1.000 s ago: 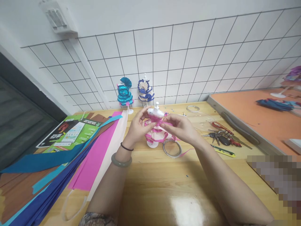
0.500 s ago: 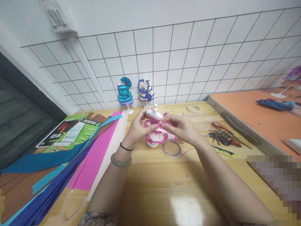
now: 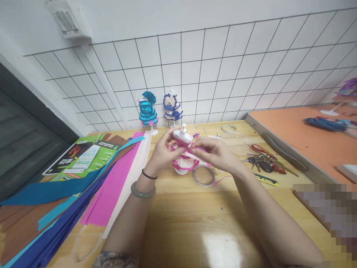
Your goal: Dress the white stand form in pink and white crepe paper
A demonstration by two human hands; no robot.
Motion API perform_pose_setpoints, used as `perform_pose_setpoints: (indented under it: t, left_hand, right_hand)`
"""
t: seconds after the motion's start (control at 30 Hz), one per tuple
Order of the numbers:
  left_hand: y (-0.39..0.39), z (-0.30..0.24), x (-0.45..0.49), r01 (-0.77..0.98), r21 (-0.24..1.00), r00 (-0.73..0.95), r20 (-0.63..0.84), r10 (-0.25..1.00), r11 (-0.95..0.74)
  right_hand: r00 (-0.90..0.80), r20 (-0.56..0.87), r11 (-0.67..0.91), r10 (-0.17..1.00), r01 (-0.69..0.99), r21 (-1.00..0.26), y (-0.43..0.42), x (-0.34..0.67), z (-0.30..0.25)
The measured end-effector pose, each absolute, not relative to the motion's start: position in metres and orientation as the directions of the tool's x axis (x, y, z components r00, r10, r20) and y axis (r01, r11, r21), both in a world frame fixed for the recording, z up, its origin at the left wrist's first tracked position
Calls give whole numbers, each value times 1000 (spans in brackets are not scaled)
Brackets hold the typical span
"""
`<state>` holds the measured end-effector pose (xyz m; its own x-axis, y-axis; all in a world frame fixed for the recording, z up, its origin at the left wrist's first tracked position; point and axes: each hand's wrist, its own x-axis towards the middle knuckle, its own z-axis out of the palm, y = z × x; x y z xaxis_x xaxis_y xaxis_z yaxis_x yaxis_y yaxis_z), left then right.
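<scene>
A small white dress form [image 3: 182, 136] with a knob on top stands in front of me, its lower part wrapped in a pink and cream ruffled paper skirt [image 3: 187, 163]. My left hand [image 3: 165, 149] is closed around its side, thumb pressed on the pink paper near the waist. On the other side, the fingertips of my right hand [image 3: 216, 152] pinch the end of a pink and white paper strip [image 3: 199, 153] at the waist. Close to the skirt's base lies a tape roll [image 3: 204, 176] with a pink strip trailing off it.
Two finished dress forms, one teal [image 3: 148, 109] and one blue and cream [image 3: 173, 106], stand by the grid wall. Crepe paper strips [image 3: 111, 186] and a green leaflet [image 3: 86, 156] lie at left. Keys [image 3: 263, 163], a yellow cutter [image 3: 266, 179] and a clear ring [image 3: 228, 128] are at right.
My right hand has shifted slightly, its fingertips lifting a little from the waist with the strip. My left hand and the dress form stay almost where they were.
</scene>
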<state>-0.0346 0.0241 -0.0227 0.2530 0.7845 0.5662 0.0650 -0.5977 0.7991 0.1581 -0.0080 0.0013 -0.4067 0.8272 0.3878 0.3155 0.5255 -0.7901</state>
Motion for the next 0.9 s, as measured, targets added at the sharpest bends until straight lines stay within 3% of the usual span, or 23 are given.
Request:
perform_pose_setpoints:
  t: [0.47,0.9]
  left_hand:
    - [22,-22,-33,18,809,295,557,776,-587]
    - [21,-21,-34,15,817,314,544,778,-577]
  right_hand:
    - [-308,481,571,821,429,-700,-1,154,-8]
    - [-311,609,670,730,503,-546,1,153,-13]
